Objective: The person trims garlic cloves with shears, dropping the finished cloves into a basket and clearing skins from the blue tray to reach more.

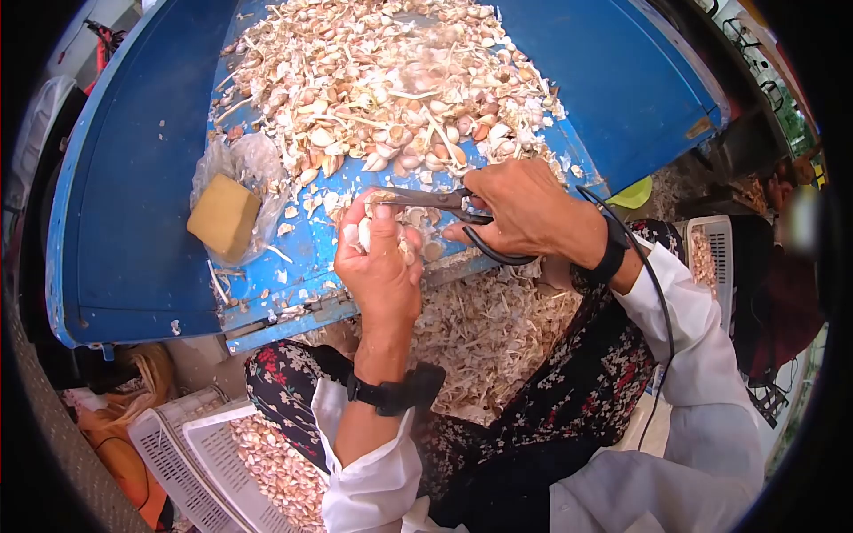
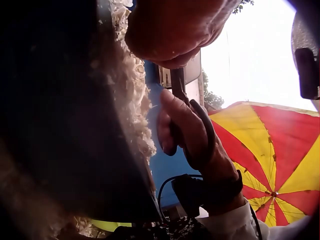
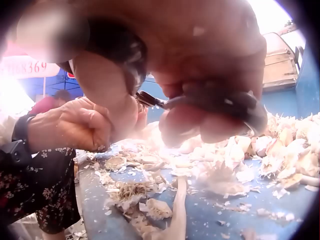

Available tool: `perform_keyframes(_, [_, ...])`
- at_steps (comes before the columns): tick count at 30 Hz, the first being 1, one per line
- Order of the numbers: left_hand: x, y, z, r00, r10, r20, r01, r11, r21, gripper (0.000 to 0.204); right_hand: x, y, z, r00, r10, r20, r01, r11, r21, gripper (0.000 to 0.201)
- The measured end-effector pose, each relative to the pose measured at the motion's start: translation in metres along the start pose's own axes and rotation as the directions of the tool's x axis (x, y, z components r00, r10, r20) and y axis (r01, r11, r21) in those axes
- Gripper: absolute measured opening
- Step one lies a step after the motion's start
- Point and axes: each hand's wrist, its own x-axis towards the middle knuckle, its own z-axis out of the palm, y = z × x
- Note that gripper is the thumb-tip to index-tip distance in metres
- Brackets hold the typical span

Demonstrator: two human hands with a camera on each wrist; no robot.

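In the head view my right hand [image 1: 533, 213] grips black-handled scissors [image 1: 426, 199], fingers and thumb in the handle loops. The blades point left to the garlic [image 1: 364, 233] that my left hand [image 1: 382, 275] holds, touching or very near its top. My left fingers are curled round several pale cloves. In the left wrist view my right hand [image 2: 185, 120] is seen beyond my left hand [image 2: 180, 30]. The right wrist view shows my left hand [image 3: 75, 125] beside the scissor blades; whether they are parted is unclear.
A heap of garlic [image 1: 382, 89] covers the middle of the blue table [image 1: 133, 195]. A yellow block [image 1: 224, 218] on a plastic bag lies at the left. Below are a pile of skins [image 1: 489, 338] and white baskets [image 1: 200, 435] with cloves. A cable runs along my right arm.
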Motion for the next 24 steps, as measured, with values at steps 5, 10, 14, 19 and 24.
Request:
perform_keyframes(5, [0.0,0.004,-0.006,1.0,-0.006,0.015,0.006,0.999,-0.033,0.032,0.001,0.001,0.006,0.999,-0.014,0.041,0.013,0.999,0.036,0.052])
perform_keyframes(10, [-0.001,0.004,-0.01,0.993,-0.011,0.114,0.026,0.991,-0.134,0.036,0.004,-0.001,0.009,0.989,-0.115,0.098,0.07,0.924,0.377,0.054])
perform_keyframes(14, [0.003,0.004,-0.011,0.985,-0.096,0.143,0.119,0.98,-0.159,0.036,0.014,-0.003,0.011,0.998,0.063,0.01,-0.054,0.747,0.662,0.041])
perform_keyframes(19, [-0.001,0.004,0.0,0.975,-0.174,0.135,0.137,0.96,0.246,0.028,0.038,0.003,-0.004,0.993,-0.032,-0.117,0.111,0.626,0.772,0.021])
perform_keyframes(24, [-0.002,0.0,-0.011,0.945,-0.231,0.233,0.14,0.926,0.35,0.025,0.044,0.003,-0.011,0.986,-0.15,0.076,0.058,0.729,0.682,0.015])
